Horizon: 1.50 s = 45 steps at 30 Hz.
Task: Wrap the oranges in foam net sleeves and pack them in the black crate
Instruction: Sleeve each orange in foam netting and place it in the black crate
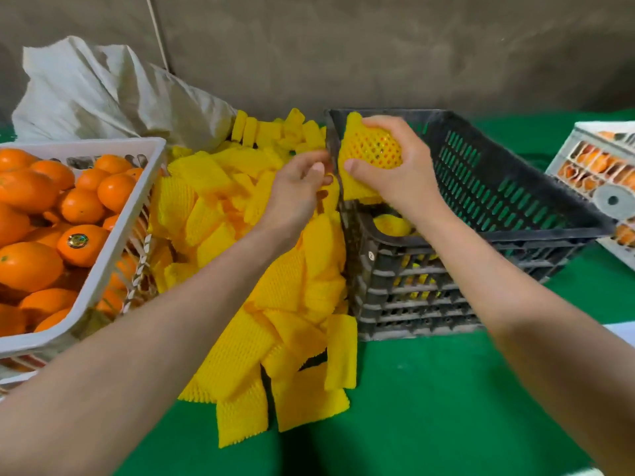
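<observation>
Head view shows us near the end of the wrapping step. Our right hand (395, 170) is clamped around an orange (378, 153) that sits inside a foam net sleeve (354, 132), and it holds the orange in the air just above the near left corner of the black crate (549, 233). Our left hand (299, 183) is just beside it, on its left, with fingers loosely curled near the lower end of the sleeve. We cannot tell if it pinches the net or only hovers.

Below the right hand, inside the crate, lies one wrapped fruit (391, 225) (more may be hidden under the arm). We judge that the next move is to lower the orange beside that one and release it gently, so the sleeve does not slip off. After that the left hand should reach further left to the loose oranges (31, 266) in the white basket (147, 173), and a new sleeve can come from the pile (275, 304) under the left wrist.
</observation>
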Motion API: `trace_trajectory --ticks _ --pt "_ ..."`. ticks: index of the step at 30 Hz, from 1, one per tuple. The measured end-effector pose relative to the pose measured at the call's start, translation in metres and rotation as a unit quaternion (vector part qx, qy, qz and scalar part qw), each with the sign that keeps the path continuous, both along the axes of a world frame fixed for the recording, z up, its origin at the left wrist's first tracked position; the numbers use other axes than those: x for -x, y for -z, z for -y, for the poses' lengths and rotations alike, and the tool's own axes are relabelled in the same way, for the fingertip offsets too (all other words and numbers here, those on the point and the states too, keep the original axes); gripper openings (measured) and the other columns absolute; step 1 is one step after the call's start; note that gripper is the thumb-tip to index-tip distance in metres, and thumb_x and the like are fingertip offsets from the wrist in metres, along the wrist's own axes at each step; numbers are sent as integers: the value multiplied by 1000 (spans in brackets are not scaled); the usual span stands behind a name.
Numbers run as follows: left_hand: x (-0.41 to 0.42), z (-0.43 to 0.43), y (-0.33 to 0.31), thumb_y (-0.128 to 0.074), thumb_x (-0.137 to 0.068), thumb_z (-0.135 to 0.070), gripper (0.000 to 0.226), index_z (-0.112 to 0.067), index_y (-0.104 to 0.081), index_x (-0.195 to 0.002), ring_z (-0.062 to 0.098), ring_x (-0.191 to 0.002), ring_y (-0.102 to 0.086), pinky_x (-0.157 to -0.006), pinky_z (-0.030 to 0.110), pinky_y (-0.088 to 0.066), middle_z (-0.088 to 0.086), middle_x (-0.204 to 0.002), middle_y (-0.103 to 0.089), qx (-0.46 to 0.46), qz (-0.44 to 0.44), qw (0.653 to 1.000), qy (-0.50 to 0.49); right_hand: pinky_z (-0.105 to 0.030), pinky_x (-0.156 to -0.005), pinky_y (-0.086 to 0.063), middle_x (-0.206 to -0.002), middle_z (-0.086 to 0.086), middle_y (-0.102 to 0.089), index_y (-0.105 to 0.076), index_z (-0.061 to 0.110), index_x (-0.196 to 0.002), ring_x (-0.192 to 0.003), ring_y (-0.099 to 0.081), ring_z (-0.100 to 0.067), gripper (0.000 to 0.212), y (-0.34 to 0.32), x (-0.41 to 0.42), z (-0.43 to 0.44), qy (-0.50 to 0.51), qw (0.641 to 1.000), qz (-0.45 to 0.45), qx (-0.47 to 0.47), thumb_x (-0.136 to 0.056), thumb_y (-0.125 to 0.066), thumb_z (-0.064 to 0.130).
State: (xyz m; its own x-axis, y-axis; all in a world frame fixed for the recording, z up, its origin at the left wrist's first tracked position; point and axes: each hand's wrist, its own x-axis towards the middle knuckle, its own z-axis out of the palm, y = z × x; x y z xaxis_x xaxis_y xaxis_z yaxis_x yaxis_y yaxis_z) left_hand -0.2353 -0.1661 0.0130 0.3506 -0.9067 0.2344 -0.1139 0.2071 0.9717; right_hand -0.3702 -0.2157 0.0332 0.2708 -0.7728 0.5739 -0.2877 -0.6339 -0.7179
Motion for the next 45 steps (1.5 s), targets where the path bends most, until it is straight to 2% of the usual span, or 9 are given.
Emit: trace_trajectory --ticks 5,10,14,24,28,32,39,42,45 --pt "31 24 9 -59 -92 -14 18 -5 -71 -101 20 -97 -62 -77 22 -41 8 -103 -70 53 432 898 66 -26 -81 -42 -116 4 -56 -58 34 -105 -108 -53 -16 46 -10 47 63 51 949 -291 -105 -64 -80 31" --pt "43 42 7 -60 -91 -15 16 -9 -74 -93 21 -96 -60 -94 32 -42 3 -98 -71 -2 507 856 100 -34 -92 -44 -131 -2 -41 -47 14 -129 -112 -46 -20 66 22 31 89 -93 689 -691 -196 -73 -73 38" --pt "40 40 12 -58 -92 -17 17 -10 -73 -93 16 -97 -53 -91 31 -39 -1 -93 -67 -5 490 866 97 -32 -94 -39 -145 -6 -35 -45 7 -132 -126 -42 -22 48 50 17 91 -142 593 -724 -323 -92 -57 28" --pt "39 40 22 -56 -95 -20 19 -12 -73 -95 18 -106 -49 -92 31 -37 1 -100 -68 -9 478 875 79 -35 -105 -33 -149 -13 -32 -37 -1 -138 -128 -41 -23 42 58 12 84 -190 531 -734 -378 -100 -39 18" --pt "39 37 25 -49 -97 -17 28 -4 -73 -90 22 -104 -53 -96 32 -35 7 -97 -69 -5 480 874 82 -29 -89 -41 -135 -10 -43 -46 3 -129 -121 -47 -26 36 58 15 84 -170 606 -706 -325 -97 -47 20" --pt "38 19 34 -42 -101 -15 30 -1 -67 -108 25 -125 -44 -114 28 -20 14 -121 -62 5 429 895 123 -23 -55 -32 -68 1 -41 -39 15 -63 -59 -35 -12 29 47 16 80 -186 739 -638 -109 -91 -48 10" --pt "3 -28 43 -52 -97 -29 46 -20 -44 -141 8 -141 -25 -112 22 -21 -4 -152 -35 -5 391 903 177 -29 -69 -46 -80 -3 -67 -68 9 -82 -72 -58 -19 14 22 -1 57 27 954 -281 105 -86 -55 13" --pt "-25 -46 43 -58 -94 -26 38 -14 -57 -130 8 -124 -49 -96 8 -32 -1 -134 -57 -10 403 907 122 -24 -65 -41 -76 -1 -65 -67 8 -77 -67 -52 -11 14 8 -38 19 -3 975 -127 180 -84 -56 14" --pt "-62 -65 41 -61 -92 -16 20 -9 -68 -110 -2 -85 -62 -72 5 -38 4 -104 -71 -38 360 931 39 -31 -68 -43 -80 -6 -68 -67 7 -79 -70 -55 -16 15 24 -89 -11 -71 969 -203 121 -85 -57 16"
